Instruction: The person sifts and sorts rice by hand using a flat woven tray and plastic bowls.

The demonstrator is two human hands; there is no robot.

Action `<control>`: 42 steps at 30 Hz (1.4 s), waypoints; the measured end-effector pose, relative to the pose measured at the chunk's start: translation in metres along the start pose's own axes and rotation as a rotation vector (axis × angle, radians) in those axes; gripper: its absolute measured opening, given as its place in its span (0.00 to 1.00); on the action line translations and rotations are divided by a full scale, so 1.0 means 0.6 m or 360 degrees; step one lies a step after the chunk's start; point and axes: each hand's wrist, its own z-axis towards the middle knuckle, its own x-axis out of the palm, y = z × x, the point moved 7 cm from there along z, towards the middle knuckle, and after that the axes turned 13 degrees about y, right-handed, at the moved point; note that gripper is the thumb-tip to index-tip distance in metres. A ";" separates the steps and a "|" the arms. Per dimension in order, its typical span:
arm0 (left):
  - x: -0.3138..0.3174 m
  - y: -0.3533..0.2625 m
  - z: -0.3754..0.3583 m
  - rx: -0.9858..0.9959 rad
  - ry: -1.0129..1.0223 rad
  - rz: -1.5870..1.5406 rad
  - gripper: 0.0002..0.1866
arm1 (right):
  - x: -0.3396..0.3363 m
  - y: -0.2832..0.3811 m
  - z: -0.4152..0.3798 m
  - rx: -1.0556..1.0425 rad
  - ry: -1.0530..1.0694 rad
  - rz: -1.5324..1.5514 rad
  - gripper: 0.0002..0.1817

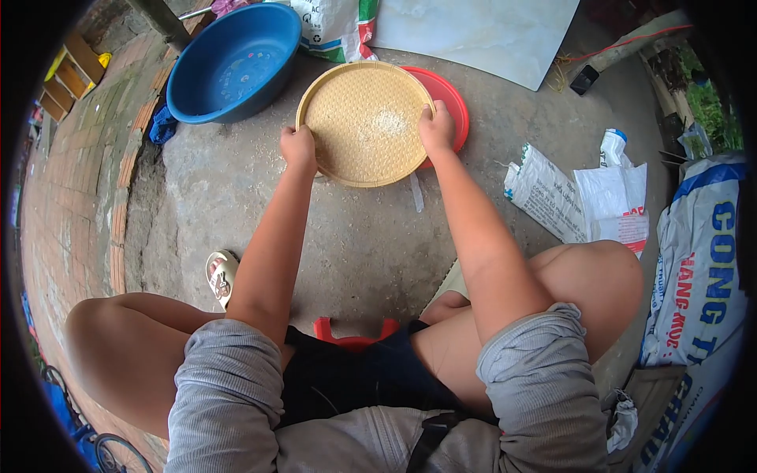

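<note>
Held above the concrete floor (378, 236), by firm closure of the left hand (300, 147) on the left rim and of the right hand (437, 130) on the right: the woven tray (359, 154). Gathered mostly right of centre on it, the white grains (390, 121); seemingly only a small amount left there, to judge by the bare weave. Impossible to tell how much is finished or whether contact exists with the red basin (457, 98), partly hidden just beyond. To the far left, the blue basin (211, 51); at far right, the pale slab (473, 31). Lying right, flattened sacks (544, 193), apparently not obstructing.
</note>
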 end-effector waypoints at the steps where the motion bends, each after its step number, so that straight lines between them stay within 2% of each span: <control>1: -0.005 -0.020 -0.012 -0.0001 0.0004 0.0001 0.11 | -0.004 0.004 -0.003 0.0004 -0.0021 -0.0084 0.11; 3: -0.014 -0.045 -0.033 -0.0105 0.0048 -0.0141 0.10 | 0.009 0.016 -0.013 0.0000 -0.0007 -0.0124 0.11; 6: -0.074 -0.021 0.014 -0.0305 -0.0054 -0.0406 0.10 | 0.053 0.055 -0.032 -0.0010 0.0170 -0.0162 0.11; 9: -0.114 -0.027 0.022 -0.0353 -0.0131 -0.0329 0.12 | 0.077 0.074 -0.036 -0.0004 0.0196 -0.0118 0.12; 12: -0.086 -0.010 0.017 -0.0252 -0.0111 -0.0514 0.13 | 0.061 0.067 -0.017 -0.0008 0.0162 -0.0125 0.11; 13: -0.066 -0.015 0.003 -0.0260 -0.0106 -0.0503 0.11 | 0.042 0.056 -0.011 0.0044 0.0143 -0.0157 0.11; 14: -0.047 -0.017 -0.014 -0.0330 -0.0127 -0.0284 0.15 | 0.025 0.045 -0.008 0.0098 0.0128 -0.0189 0.11; 16: -0.013 -0.005 -0.019 -0.0344 -0.0039 -0.0396 0.15 | 0.007 0.018 -0.003 0.0090 0.0112 -0.0188 0.11; 19: -0.023 -0.026 -0.006 -0.0292 0.0028 -0.0372 0.15 | 0.017 0.019 -0.008 0.0090 0.0080 -0.0176 0.10; 20: -0.039 -0.027 0.009 -0.0296 -0.0023 -0.0395 0.12 | 0.027 0.029 -0.014 0.0094 0.0072 -0.0151 0.10; 21: -0.057 -0.031 0.012 -0.0327 -0.0053 -0.0443 0.12 | 0.020 0.075 -0.039 0.0061 0.0049 -0.0186 0.09; 24: -0.112 -0.016 0.016 -0.0499 -0.0200 -0.0432 0.14 | 0.077 0.087 -0.031 -0.0023 0.0115 -0.0052 0.09; 26: -0.114 0.006 0.017 -0.0471 -0.0196 -0.0542 0.15 | 0.082 0.088 -0.021 -0.0042 0.0137 -0.0018 0.10; 28: -0.092 0.000 -0.023 -0.0485 -0.0275 -0.0388 0.15 | 0.068 0.076 -0.007 -0.0077 0.0186 -0.0070 0.10; 31: -0.038 0.019 -0.025 -0.0341 -0.0109 -0.0378 0.14 | 0.036 0.017 0.008 -0.0073 0.0156 -0.0176 0.11; 33: -0.035 0.010 -0.026 -0.0202 -0.0067 -0.0095 0.14 | 0.040 -0.006 0.010 -0.0127 0.0083 -0.0140 0.11; 35: -0.041 0.003 -0.028 -0.0139 -0.0049 -0.0006 0.14 | 0.053 -0.007 0.006 0.0064 0.0268 0.0040 0.12; 37: -0.065 0.007 -0.020 -0.0025 -0.0129 0.0259 0.16 | 0.068 0.009 -0.002 0.0053 0.0263 0.0067 0.12; 40: -0.085 0.035 -0.015 -0.0149 -0.0142 0.0508 0.18 | 0.086 0.017 -0.010 0.0047 0.0277 0.0100 0.13; 42: -0.086 0.049 -0.016 -0.0134 -0.0153 0.0510 0.18 | 0.088 0.021 -0.018 -0.0001 0.0247 -0.0073 0.13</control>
